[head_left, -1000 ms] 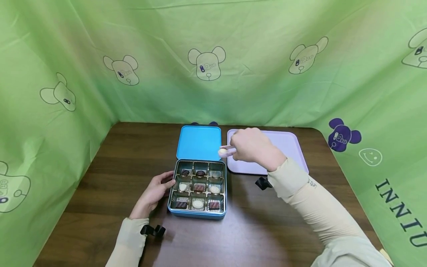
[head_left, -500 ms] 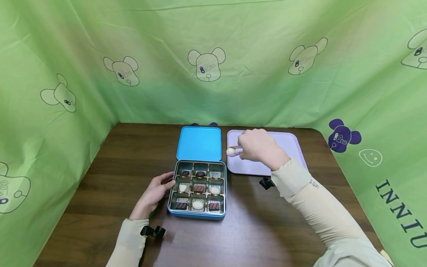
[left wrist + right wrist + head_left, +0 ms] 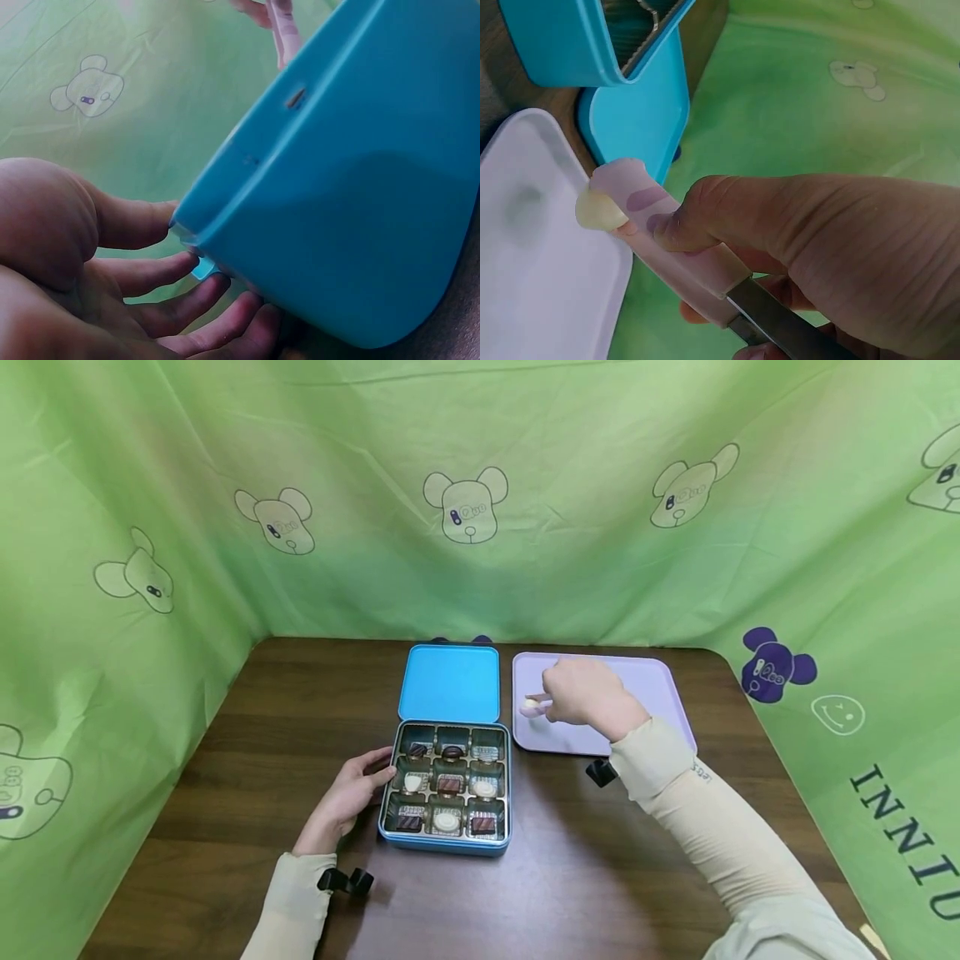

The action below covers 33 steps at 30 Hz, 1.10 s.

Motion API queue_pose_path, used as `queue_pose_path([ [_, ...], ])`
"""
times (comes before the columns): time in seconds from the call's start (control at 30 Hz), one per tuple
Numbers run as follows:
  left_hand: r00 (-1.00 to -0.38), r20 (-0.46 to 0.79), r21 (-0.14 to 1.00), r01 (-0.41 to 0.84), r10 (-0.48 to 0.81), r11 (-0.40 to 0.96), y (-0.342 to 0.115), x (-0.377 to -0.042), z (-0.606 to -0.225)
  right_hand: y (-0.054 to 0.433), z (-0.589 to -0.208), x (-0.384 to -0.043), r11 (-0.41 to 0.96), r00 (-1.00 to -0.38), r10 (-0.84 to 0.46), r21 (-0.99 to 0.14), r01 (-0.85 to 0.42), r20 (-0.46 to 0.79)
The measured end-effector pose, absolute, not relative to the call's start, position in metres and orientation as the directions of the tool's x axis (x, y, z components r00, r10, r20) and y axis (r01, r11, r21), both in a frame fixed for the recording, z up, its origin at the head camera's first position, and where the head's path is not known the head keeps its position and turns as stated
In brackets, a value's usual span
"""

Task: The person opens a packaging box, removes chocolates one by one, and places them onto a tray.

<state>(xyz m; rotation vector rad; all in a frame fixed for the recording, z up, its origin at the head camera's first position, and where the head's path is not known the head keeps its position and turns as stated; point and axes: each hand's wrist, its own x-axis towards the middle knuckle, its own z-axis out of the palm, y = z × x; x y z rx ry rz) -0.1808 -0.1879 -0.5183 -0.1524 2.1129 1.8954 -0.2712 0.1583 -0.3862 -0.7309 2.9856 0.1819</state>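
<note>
My right hand (image 3: 588,695) grips a pair of tongs (image 3: 716,274) with metal arms and pale pink tips. Between the tips is a cream-white chocolate (image 3: 600,210), held over the left part of a lilac tray (image 3: 637,681). In the right wrist view, my thumb presses on one pink tip. My left hand (image 3: 347,795) touches the left side of a blue tin (image 3: 337,217), thumb at the rim and fingers fairly straight along the wall. Dark, brown and white chocolates sit in most of the tin's square compartments; the back right compartment (image 3: 486,745) shows only its patterned bottom.
Behind the tin lies its bright blue lid (image 3: 450,683), folded back on the table. Everything stands on a dark wooden table (image 3: 300,710). A green curtain (image 3: 465,585) with bear prints encloses the back and sides.
My right hand has moved right and slightly toward me, carrying the tongs and white chocolate from beside the lid to over the tray. The left hand and tin have stayed put.
</note>
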Motion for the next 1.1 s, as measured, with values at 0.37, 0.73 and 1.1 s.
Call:
queue_pose_path([
  [0.37,-0.952,-0.283,0.954,-0.267,0.115,0.137,-0.188,-0.181,-0.518,0.158,-0.405,-0.277,0.878,-0.885,-0.45,0.122,-0.463,-0.119],
  [0.73,-0.951,-0.287,0.953,-0.271,0.118,0.132,-0.186,-0.181,-0.517,0.161,-0.418,-0.28,0.887,-0.888,-0.432,0.105,-0.45,-0.155],
  [1.1,-0.953,-0.272,0.958,-0.254,0.136,0.135,-0.188,-0.18,-0.516,0.163,-0.421,-0.28,0.895,-0.892,-0.42,0.09,-0.438,-0.166],
])
